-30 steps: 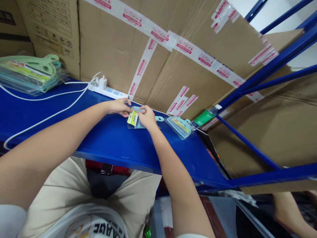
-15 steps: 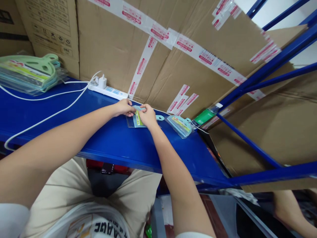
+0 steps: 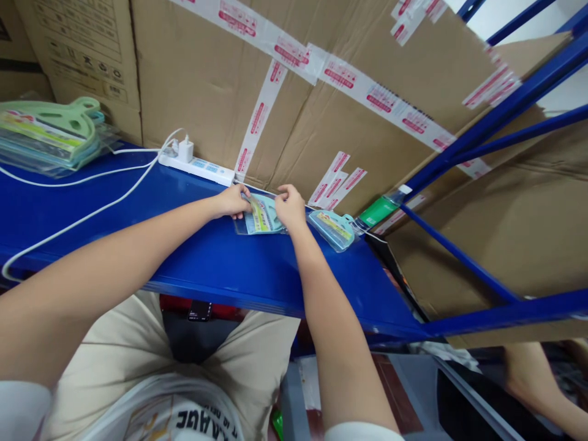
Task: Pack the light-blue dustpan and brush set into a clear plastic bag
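Note:
A small clear packet (image 3: 260, 219) holding a pale blue item with a yellow-green label lies on the blue shelf (image 3: 215, 263). My left hand (image 3: 233, 201) pinches the packet's upper left edge. My right hand (image 3: 289, 207) grips its upper right edge, fingers curled. Just to the right lies a second packet (image 3: 331, 229) of the same kind, untouched.
Taped cardboard boxes (image 3: 294, 104) stand right behind the shelf. A white power strip (image 3: 195, 166) with a charger and cables runs along the back left. A stack of green and blue packaged items (image 3: 46, 131) sits at far left. A green bottle (image 3: 380, 211) leans by a blue rack post.
The yellow label card, sticking out of the packet a second ago, now lies inside it. My right hand has moved from the packet's middle to its upper right edge.

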A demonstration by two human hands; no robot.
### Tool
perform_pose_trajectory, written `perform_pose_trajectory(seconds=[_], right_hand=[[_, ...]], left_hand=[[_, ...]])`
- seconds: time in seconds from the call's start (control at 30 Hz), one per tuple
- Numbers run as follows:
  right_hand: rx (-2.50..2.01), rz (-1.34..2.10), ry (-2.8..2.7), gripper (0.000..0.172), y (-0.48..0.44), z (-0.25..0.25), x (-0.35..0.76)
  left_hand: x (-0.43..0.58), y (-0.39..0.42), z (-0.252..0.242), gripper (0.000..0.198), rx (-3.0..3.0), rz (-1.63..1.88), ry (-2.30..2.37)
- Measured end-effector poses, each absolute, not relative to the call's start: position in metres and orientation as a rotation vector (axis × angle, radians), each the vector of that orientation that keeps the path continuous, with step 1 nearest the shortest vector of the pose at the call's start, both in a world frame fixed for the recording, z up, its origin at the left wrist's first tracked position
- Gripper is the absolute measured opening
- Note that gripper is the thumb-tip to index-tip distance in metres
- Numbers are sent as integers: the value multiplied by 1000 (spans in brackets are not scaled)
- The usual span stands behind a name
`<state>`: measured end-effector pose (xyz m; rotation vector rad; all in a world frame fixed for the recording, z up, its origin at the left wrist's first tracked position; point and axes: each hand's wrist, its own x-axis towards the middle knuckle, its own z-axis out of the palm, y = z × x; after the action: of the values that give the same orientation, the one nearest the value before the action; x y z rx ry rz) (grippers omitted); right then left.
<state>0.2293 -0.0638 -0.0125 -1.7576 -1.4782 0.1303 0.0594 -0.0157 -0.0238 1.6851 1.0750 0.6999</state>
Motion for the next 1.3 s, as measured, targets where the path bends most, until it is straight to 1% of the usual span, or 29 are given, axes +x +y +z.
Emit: perform_pose_trajectory(seconds=[0.07,0.13,0.3,0.4,0.53,0.7,0.83,1.07,1.3], right_hand=[[-1851,53,-1398,35,-65,-8,249],[-1942,2,-1315,35,-65,-7,267],[-2092,88,-1274,17,-54,-16,287],[-2113,138,-1288,11,-47,-22,287],[-2069,135,-1302,10,-42,-27,290],[-2060,123,-1304,9,-41,-28,291],[-2084,139,-1304,11,-44,-27,286],[-2037,251,-1366,11,-41,-31,286],[-1984,268,-1417,9,-40,-33,289]], left_hand=[[59,-13,-27,56,1699,704,1053],[59,-12,-29,56,1711,705,1076],[62,-15,-28,62,1726,725,1063],[62,-16,-28,62,1749,724,1121],[63,-16,-28,59,1735,740,1105],[66,-23,-23,48,1749,722,1130],[68,-28,-19,42,1760,699,1151],[68,-24,-25,43,1769,725,1054],[72,-25,-19,48,1849,698,1200]])
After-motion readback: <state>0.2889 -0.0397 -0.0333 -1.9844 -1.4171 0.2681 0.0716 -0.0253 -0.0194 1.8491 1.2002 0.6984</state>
